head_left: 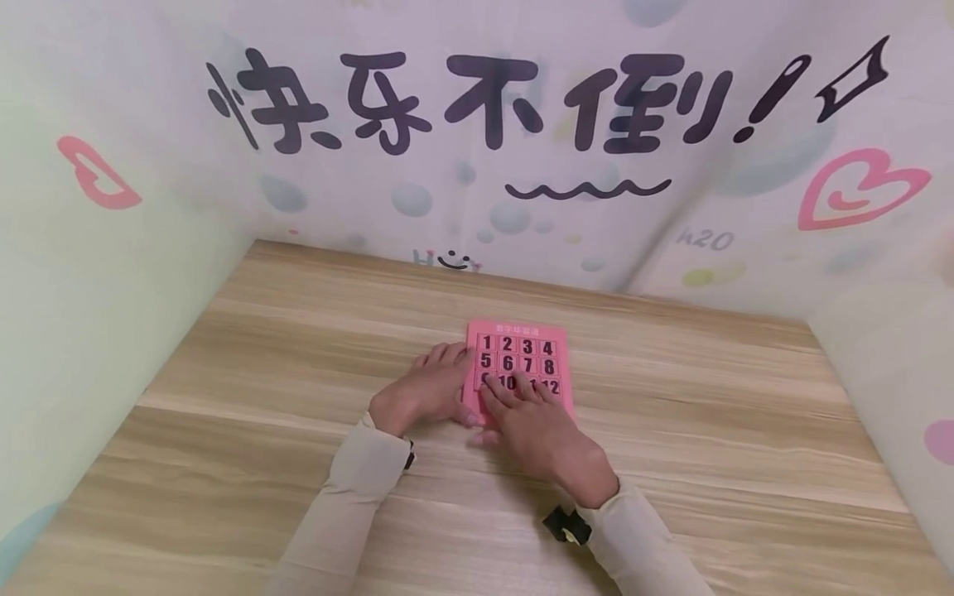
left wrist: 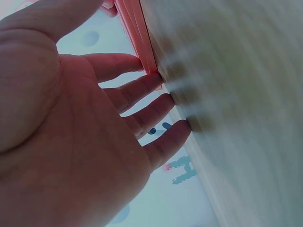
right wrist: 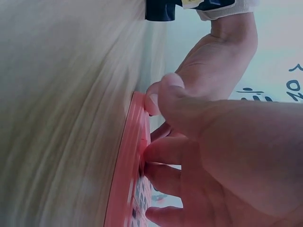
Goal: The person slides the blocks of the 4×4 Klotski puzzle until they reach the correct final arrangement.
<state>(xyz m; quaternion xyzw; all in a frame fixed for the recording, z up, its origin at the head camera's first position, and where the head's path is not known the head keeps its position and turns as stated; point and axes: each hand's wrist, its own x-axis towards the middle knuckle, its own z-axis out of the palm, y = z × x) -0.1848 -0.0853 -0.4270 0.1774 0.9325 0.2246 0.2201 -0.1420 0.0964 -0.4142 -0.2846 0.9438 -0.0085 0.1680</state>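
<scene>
A pink number sliding puzzle [head_left: 517,353] lies flat on the table, its visible tiles running in order from 1 in the top row. My left hand [head_left: 432,385] is at its left side, with the thumb by the near left corner. In the left wrist view, that hand's fingers [left wrist: 139,113] are spread and fairly straight, some touching the puzzle's side and the tabletop. My right hand [head_left: 540,430] reaches over the near edge, fingertips resting on the third-row tiles and covering part of them. The lowest row is hidden under this hand.
The wood-grain table [head_left: 708,414] extends around the puzzle on all sides. Behind it hangs a pale printed backdrop [head_left: 477,215] with large dark characters and hearts. A dark strap-on device [head_left: 568,526] sits at the right wrist.
</scene>
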